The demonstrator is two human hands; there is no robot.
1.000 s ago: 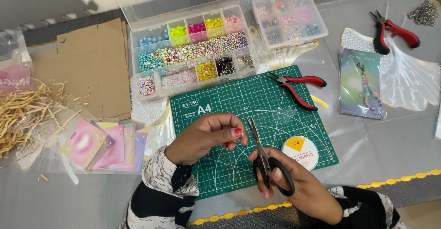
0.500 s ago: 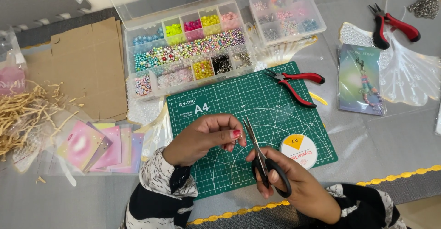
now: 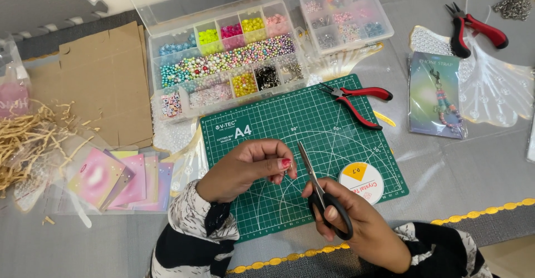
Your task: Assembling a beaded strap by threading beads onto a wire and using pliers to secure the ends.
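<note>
Scissors (image 3: 320, 191) with black handles sit low in the centre of the frame, gripped in the right hand (image 3: 356, 225), whose fingers (image 3: 331, 213) are threaded through the loops; the blades point up and to the left, nearly closed. Just to the left of the blade tips, the left hand (image 3: 245, 169) hovers over the green cutting mat (image 3: 267, 211), its fingers (image 3: 283, 165) pressed together, pinching something too small to make out. Both sleeves are black and white.

Right of the scissors, on the mat's lower right corner, lies a round white spool (image 3: 361, 182). Higher on the mat rest red-handled pliers (image 3: 356, 101). At lower left, pastel cards (image 3: 120, 180) fan out on the desk (image 3: 457, 172), with straw-coloured paper shreds (image 3: 28, 139) at the left edge. To the right lies a packaged beaded strap (image 3: 436, 95).

Beyond the mat stands an open clear bead organiser (image 3: 225, 61) full of coloured beads, a smaller closed bead box (image 3: 344, 15) to its right, and flat cardboard (image 3: 95, 83) to its left. In the upper right corner lie a second pair of pliers (image 3: 473, 27).
</note>
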